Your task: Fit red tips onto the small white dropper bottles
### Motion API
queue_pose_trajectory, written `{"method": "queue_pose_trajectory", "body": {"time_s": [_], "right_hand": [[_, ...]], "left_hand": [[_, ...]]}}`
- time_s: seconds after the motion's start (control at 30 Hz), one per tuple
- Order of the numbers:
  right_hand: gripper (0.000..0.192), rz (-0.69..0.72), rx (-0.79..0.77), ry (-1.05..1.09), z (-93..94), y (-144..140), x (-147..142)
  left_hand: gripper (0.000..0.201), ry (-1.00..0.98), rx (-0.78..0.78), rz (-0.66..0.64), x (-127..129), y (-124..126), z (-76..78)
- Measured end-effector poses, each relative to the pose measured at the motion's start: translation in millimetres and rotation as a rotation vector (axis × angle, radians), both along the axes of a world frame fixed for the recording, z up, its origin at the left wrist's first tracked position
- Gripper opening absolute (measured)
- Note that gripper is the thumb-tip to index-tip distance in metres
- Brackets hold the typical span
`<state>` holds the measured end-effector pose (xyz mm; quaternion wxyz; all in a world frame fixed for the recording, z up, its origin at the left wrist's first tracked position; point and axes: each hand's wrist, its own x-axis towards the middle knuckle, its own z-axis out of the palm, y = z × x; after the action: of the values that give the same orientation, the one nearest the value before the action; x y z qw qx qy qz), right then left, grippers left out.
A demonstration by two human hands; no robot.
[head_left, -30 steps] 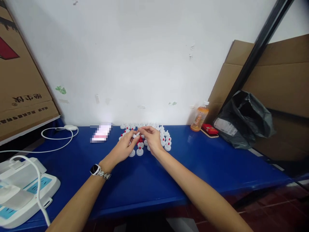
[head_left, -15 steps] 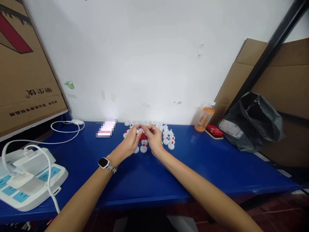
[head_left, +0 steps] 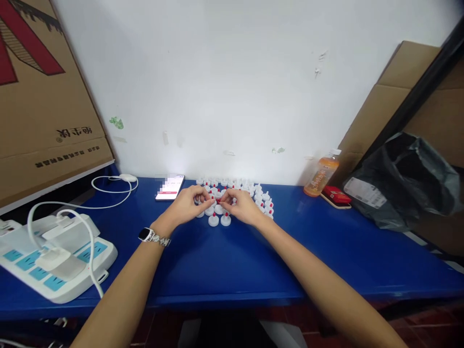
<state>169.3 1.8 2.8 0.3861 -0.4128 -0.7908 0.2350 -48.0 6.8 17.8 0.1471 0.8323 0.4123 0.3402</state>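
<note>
Both hands meet near the desk's [head_left: 224, 270] back edge: left hand [head_left: 186, 205] and right hand [head_left: 242, 207] pinch a cap [head_left: 217, 199] (red-tipped) among more caps [head_left: 263, 203].

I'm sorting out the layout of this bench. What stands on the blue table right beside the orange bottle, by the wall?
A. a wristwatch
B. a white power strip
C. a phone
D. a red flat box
D: the red flat box lies right next to the orange bottle on the blue table.
</note>
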Motion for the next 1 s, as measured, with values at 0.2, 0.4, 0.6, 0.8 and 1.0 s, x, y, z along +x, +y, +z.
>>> {"method": "queue_pose_trajectory", "body": {"time_s": [0.2,0.4,0.6,0.8,1.0], "right_hand": [[0.006,-0.01,0.095,-0.139,4.4,2,-5],[0.008,-0.033,0.125,-0.239,6.1,0,-4],[0.011,-0.006,0.016,-0.275,9.7,1,9],[0.011,-0.01,-0.065,-0.316,17.7,0,19],[0.005,-0.044,-0.05,-0.326,19.3,-1,23]], "left_hand": [[0.029,0.12,-0.103,-0.087,9,-4,-3.4],[0.024,0.121,-0.207,-0.099,6,-3,-0.5],[0.022,0.121,-0.175,-0.06,2,-1,-2.6],[0.019,0.111,-0.105,-0.057,4,7,-11.4],[0.02,0.131,-0.035,-0.049,7,8,-15.2]]}}
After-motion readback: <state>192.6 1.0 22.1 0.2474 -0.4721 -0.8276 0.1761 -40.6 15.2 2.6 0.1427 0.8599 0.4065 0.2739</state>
